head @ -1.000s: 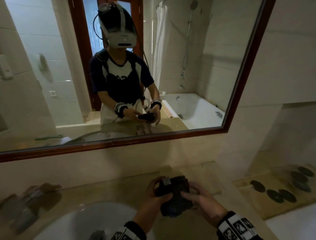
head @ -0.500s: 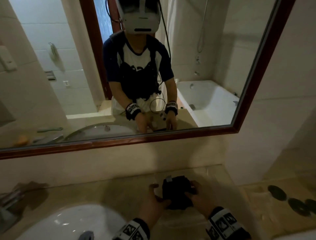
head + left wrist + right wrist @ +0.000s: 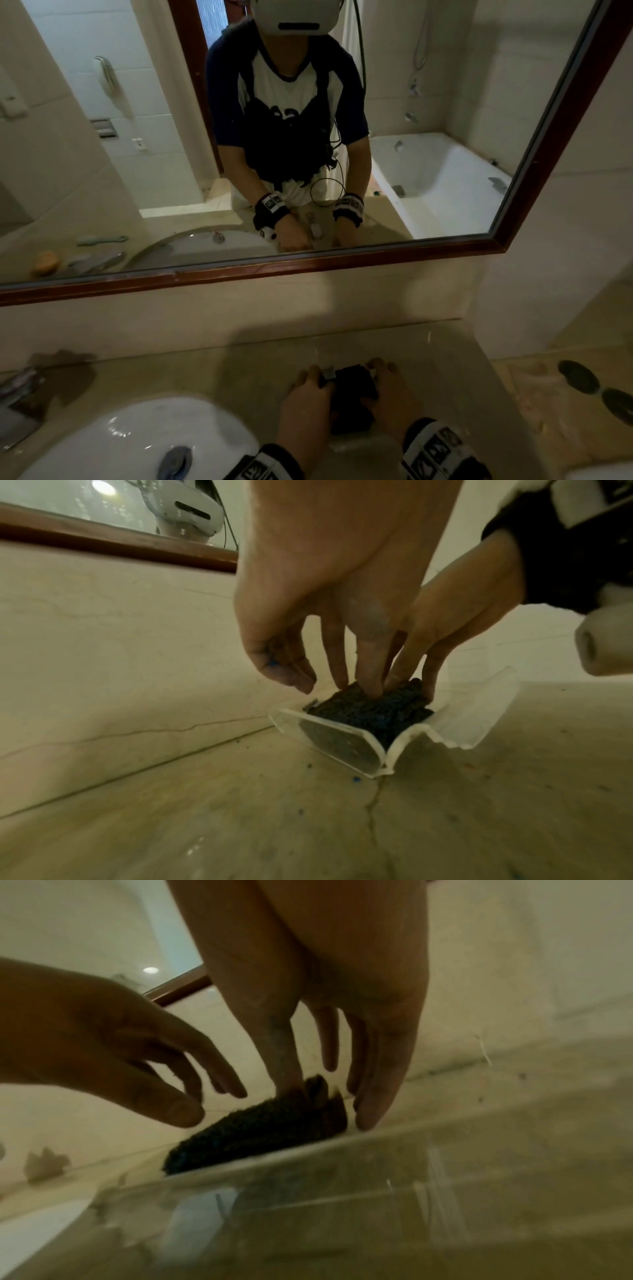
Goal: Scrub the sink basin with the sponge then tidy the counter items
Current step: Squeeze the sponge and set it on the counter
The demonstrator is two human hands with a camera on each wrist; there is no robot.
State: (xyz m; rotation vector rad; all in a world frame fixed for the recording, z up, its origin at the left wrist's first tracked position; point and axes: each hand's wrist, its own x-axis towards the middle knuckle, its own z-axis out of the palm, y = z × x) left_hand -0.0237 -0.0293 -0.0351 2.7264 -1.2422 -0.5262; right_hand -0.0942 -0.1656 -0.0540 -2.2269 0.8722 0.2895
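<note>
A dark, coarse sponge [image 3: 352, 394] sits in a clear plastic box [image 3: 342, 748] on the beige counter, right of the white sink basin [image 3: 120, 442]. The box's lid [image 3: 479, 718] hangs open to the right. My left hand [image 3: 308, 401] is on the sponge's left side, its straight fingers [image 3: 371, 669] pressing down into the sponge [image 3: 369, 710]. My right hand [image 3: 394, 394] is on the right side. In the right wrist view its thumb [image 3: 284, 1064] pushes into the sponge [image 3: 257, 1131] and the other fingers stand straight beside it.
A chrome faucet [image 3: 17, 394] stands at the basin's far left, and a drain plug [image 3: 174, 460] sits in the bowl. The wood-framed mirror [image 3: 308, 263] rises behind the counter. A lower ledge at right holds dark round pads [image 3: 579, 377]. The mirror reflects an orange object [image 3: 44, 262].
Both hands have lowered the dark sponge from above the counter down into the box. My head has tilted downward, so the mirror has shifted up in view.
</note>
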